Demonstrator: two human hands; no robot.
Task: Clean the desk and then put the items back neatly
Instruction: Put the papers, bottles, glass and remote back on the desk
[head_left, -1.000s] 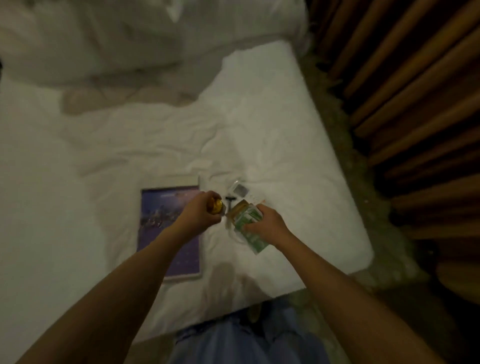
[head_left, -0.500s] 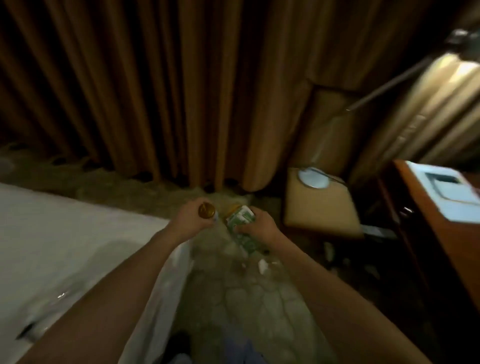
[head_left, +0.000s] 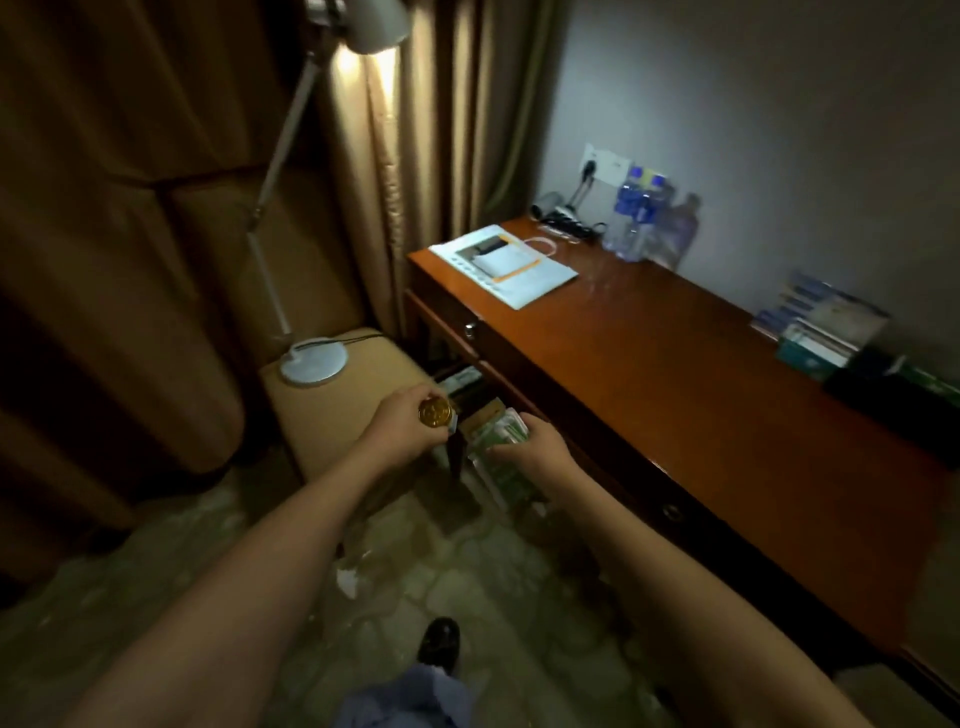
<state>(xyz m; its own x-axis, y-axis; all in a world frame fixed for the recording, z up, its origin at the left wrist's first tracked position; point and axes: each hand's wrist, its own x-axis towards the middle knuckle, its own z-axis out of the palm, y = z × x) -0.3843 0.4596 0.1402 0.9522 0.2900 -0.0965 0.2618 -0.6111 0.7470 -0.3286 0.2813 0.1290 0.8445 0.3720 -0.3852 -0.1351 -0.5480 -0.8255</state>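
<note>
Hands: left hand (head_left: 402, 423) grips round gold-capped item (head_left: 435, 412); right hand (head_left: 535, 447) grips flat green packets (head_left: 501, 434).

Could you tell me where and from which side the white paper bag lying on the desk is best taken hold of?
Take the white paper bag by its looped handle, coming from above at the wall-side end. It lies flat on the desk, so its body offers little edge to grip, whereas the loop seems open to fingers.

The person is wearing no sleeves over the forearms, and both hands, the left hand (head_left: 402, 423) and the right hand (head_left: 535, 449), are going ungloved. Light blue trousers (head_left: 410, 696) are showing below, with a dark shiny shoe (head_left: 439, 640).
</note>
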